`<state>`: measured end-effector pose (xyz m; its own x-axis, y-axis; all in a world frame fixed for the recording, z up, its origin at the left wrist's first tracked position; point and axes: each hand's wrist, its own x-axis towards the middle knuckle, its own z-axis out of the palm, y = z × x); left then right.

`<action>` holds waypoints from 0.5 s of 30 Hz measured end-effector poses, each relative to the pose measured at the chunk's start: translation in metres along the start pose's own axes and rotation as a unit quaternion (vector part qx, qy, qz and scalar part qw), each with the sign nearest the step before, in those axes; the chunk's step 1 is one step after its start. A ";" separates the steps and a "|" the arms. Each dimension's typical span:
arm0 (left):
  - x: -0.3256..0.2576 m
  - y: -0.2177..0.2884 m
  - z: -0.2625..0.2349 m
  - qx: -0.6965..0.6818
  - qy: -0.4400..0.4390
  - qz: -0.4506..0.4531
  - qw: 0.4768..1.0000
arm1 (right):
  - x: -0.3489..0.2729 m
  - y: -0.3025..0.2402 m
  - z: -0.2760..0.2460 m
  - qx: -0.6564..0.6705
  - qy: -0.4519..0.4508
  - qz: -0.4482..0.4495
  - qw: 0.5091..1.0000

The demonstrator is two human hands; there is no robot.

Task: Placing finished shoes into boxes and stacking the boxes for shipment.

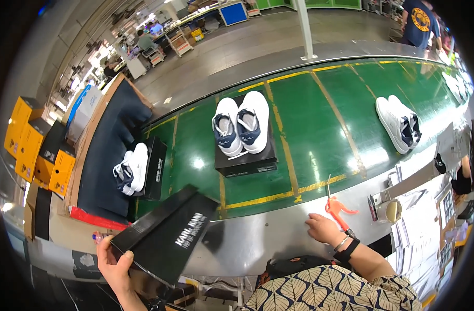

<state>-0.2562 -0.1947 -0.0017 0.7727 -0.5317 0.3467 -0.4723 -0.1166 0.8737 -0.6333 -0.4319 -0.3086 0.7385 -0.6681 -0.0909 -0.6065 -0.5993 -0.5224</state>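
Observation:
My left hand [115, 265] grips one end of a black shoebox [170, 236], thumb on top, and holds it tilted over the near steel edge of the bench. White lettering runs across the box. My right hand [324, 229] hovers at the steel edge with loosely bent fingers and nothing visible in them. Beside it lies an orange air blow gun [340, 209] with a thin metal nozzle. A pair of white sneakers with navy heels [242, 124] stands on another black shoebox [246, 165] on the green conveyor belt [309, 140].
To the left, white sneakers [135, 168] rest against a black box [155, 168]. Another white pair [398, 124] sits farther right on the belt. Yellow boxes [27, 150] are stacked at far left. A tape roll [390, 211] and papers [418, 238] lie at right. A person [419, 23] stands beyond.

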 end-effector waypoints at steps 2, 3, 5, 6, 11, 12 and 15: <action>0.002 0.014 0.029 -0.019 -0.061 -0.002 0.998 | -0.002 0.008 -0.010 0.058 0.022 0.015 0.998; 0.004 0.017 0.042 -0.023 -0.089 0.026 0.995 | 0.000 0.011 -0.014 0.115 0.014 0.051 0.992; 0.007 0.021 0.072 -0.064 -0.131 0.025 0.989 | 0.000 0.010 -0.025 0.196 0.032 0.111 0.974; 0.009 0.025 0.091 -0.096 -0.148 0.023 0.984 | 0.001 0.013 -0.027 0.202 0.048 0.125 0.970; 0.022 0.066 0.186 -0.205 -0.269 -0.003 0.941 | 0.011 0.052 -0.032 0.273 0.106 0.210 0.933; 0.031 0.068 0.205 -0.192 -0.282 0.023 0.940 | 0.010 0.061 -0.037 0.335 0.169 0.234 0.897; 0.044 0.090 0.263 -0.164 -0.307 0.082 0.934 | 0.004 0.080 -0.085 0.451 0.260 0.276 0.808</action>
<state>-0.3761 -0.4490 0.0026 0.2653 -0.9124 0.3116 -0.3290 0.2182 0.9188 -0.7038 -0.5201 -0.2784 0.0625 -0.9595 -0.2748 -0.1652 0.2616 -0.9509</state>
